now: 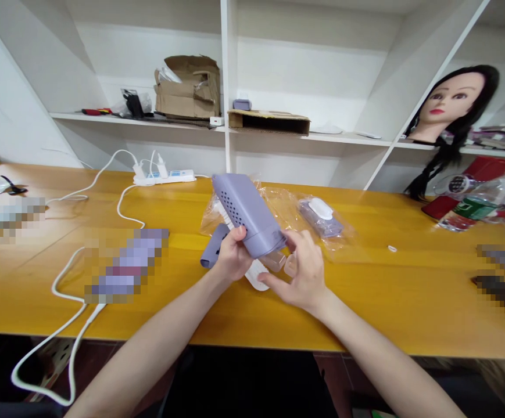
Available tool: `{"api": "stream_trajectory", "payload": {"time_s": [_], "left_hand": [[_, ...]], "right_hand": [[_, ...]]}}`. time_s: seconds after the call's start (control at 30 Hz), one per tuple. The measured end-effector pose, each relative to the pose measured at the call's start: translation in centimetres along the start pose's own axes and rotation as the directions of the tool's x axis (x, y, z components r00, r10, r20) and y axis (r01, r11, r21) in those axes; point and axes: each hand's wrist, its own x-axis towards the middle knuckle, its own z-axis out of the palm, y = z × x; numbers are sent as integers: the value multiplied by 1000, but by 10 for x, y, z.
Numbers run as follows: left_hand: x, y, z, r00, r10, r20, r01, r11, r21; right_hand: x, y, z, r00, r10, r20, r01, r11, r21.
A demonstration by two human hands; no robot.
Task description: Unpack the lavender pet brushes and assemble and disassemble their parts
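My left hand [233, 256] is closed around the lower left side of a purple plastic case [252, 212] with rows of round holes along one side. The case is tilted above the table. At its lower right corner, the fingers of my right hand [301, 270] are curled and appear to touch the edge, while the thumb stretches apart below. Under the case lie a white strip-like part [257, 276], small clear plastic pieces [275, 260] and another purple part [210, 251]; my hands and the case partly cover them.
Clear plastic wrapping [278, 200] lies behind the case, with a purple piece with a white oval [322, 210] at its right. A white power strip [169, 176], a blurred phone [130, 264] on a cable, and a water bottle [468, 209] are around. A mannequin head [457, 101] stands on the shelf.
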Motion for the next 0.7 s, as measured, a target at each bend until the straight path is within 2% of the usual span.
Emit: {"api": "stream_trajectory", "payload": {"time_s": [0.03, 0.07, 0.1, 0.13, 0.2, 0.23, 0.27, 0.33, 0.4, 0.5, 0.6, 0.7], "left_hand": [[2, 3, -2, 999, 21, -37, -21, 1000, 12], [4, 5, -3, 998, 35, -50, -34, 999, 26], [5, 7, -5, 998, 36, -43, -34, 998, 43], [6, 8, -7, 999, 26, -20, -25, 998, 61], [6, 10, -9, 999, -28, 35, 25, 995, 99], [5, 10, -10, 996, -66, 63, 58, 991, 118], [5, 9, -11, 990, -102, 94, 89, 986, 139], [3, 8, -12, 978, -149, 148, 121, 976, 181], [2, 7, -13, 969, -170, 177, 129, 967, 219], [0, 6, -14, 953, -212, 219, 154, 955, 255], [-1, 4, -15, 934, -249, 257, 179, 947, 267], [-1, 2, -16, 951, -213, 225, 153, 954, 256]], "right_hand": [[3, 2, -2, 988, 132, 83, -144, 977, 157], [6, 5, -3, 950, 264, 168, -304, 907, 293], [9, 7, -4, 886, 355, 299, -457, 783, 422], [12, 10, -5, 799, 385, 462, -595, 618, 513], [16, 14, -6, 623, 304, 721, -782, 278, 558], [18, 15, -6, 564, 240, 790, -826, 148, 544], [18, 15, -7, 532, 196, 824, -845, 53, 533], [19, 14, -8, 519, 169, 838, -843, -59, 534], [18, 11, -10, 509, 154, 847, -841, -121, 528], [16, 9, -12, 477, 114, 871, -856, -165, 490], [13, 11, -10, 463, 106, 880, -857, -200, 475], [10, 12, -6, 461, 144, 875, -846, -227, 483]]}}
